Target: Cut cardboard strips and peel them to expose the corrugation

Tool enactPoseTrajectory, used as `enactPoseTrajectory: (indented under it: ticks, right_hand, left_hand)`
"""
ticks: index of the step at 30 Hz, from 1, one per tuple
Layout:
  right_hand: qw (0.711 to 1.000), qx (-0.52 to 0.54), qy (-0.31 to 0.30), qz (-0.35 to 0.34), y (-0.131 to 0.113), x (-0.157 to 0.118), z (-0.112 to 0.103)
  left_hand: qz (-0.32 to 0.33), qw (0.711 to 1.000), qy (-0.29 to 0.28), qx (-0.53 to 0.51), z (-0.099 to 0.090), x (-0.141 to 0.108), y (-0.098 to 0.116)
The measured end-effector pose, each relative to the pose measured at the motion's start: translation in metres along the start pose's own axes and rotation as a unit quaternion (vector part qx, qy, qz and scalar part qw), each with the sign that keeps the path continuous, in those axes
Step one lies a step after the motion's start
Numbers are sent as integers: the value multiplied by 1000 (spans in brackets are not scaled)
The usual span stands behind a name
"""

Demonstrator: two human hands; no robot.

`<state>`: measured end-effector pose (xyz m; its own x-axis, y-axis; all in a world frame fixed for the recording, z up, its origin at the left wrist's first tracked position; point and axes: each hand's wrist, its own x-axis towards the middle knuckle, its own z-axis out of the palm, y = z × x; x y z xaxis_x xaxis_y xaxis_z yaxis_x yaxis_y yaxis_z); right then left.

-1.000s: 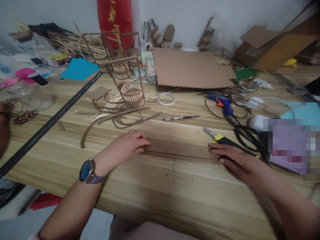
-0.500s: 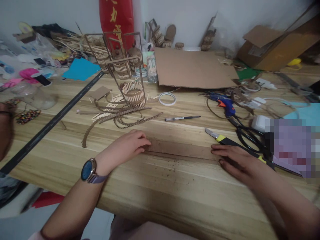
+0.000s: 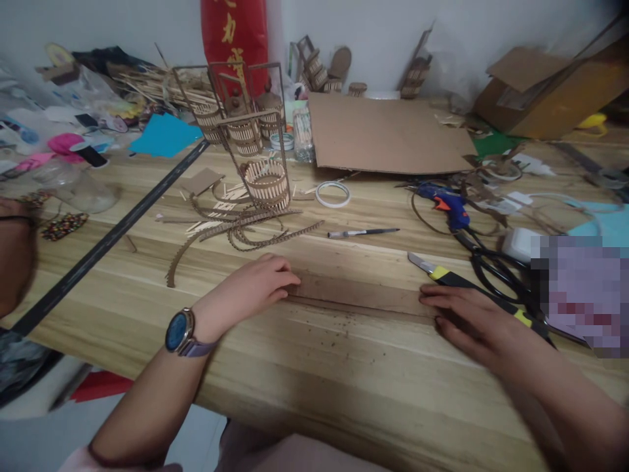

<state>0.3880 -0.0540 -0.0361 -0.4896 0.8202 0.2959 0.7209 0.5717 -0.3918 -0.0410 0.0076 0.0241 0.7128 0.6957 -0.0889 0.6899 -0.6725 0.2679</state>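
A long brown cardboard strip (image 3: 358,295) lies flat on the wooden table between my hands. My left hand (image 3: 268,283), with a watch on its wrist, pinches the strip's left end between thumb and fingers. At the right end, the fingers of my right hand (image 3: 466,321) rest on the strip, thumb apart from them. A yellow and black utility knife (image 3: 449,278), blade out, lies just behind my right hand. Small dark crumbs are scattered in front of the strip. Behind it lies a pen (image 3: 363,233).
Stick baskets with tall handles (image 3: 268,183) stand behind cut cardboard strips (image 3: 181,252). Further right are a tape roll (image 3: 333,195), a large cardboard sheet (image 3: 383,134), a blue glue gun (image 3: 449,206) and black scissors (image 3: 498,275). Another person's arm (image 3: 17,255) shows at the left edge.
The whole view has shifted slightly, so things appear a little further right. Both hands keep their places at the strip's ends.
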Motion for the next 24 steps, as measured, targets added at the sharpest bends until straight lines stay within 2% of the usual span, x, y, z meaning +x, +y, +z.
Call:
enactPoseTrajectory:
  ticks: [6, 17, 24]
  right_hand:
    - [1000, 3, -8, 13, 2, -2, 0]
    - [1000, -6, 1, -18, -1, 2, -2]
    - [1000, 11, -11, 13, -3, 0, -3]
  left_hand:
    - [-6, 1000, -15, -4, -2, 1, -1]
    - [-33, 999, -34, -4, -7, 3, 4]
    - [-6, 1000, -7, 3, -3, 1, 4]
